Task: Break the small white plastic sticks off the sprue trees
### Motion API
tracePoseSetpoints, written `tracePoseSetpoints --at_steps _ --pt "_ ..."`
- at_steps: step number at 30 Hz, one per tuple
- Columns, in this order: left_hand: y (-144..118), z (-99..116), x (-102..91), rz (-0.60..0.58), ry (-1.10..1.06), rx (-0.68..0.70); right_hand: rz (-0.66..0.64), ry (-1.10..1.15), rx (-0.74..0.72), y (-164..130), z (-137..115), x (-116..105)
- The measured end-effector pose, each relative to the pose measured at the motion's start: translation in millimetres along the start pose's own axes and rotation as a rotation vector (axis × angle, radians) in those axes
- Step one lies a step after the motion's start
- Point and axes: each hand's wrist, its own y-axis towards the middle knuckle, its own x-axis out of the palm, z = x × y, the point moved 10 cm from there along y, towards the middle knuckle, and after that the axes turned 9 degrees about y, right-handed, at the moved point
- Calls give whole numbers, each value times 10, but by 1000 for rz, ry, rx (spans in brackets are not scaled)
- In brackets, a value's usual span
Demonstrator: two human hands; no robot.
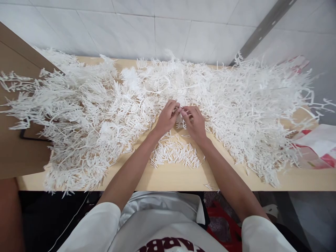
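My left hand (168, 114) and my right hand (194, 121) meet above the middle of the table, fingertips almost touching. Thumb and fingers of each are pinched together on a small white plastic piece, mostly hidden by the fingers. Around and behind both hands spreads a large heap of white branched plastic sprigs (178, 77), thin and many-tipped. Below my wrists, between the forearms, lies a small pile of loose, short white sticks (178, 154).
The heap runs along the pale wooden table (162, 178), its right end near a red-and-white plastic bag (315, 147). A cardboard box (23, 147) stands at the left. White wall tiles (131, 31) rise behind; a red stool (223, 224) shows below the table.
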Motion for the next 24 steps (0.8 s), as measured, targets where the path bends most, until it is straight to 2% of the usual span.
tracePoseSetpoints --at_steps 10,19,24 --pt "-15 39 74 -100 65 -36 -42 -15 16 21 -25 33" --pt "-44 14 132 -87 146 -27 -84 -152 -233 -64 -224 101" --pt "-31 -68 113 -36 152 -60 -103 -130 -270 -105 -286 123"
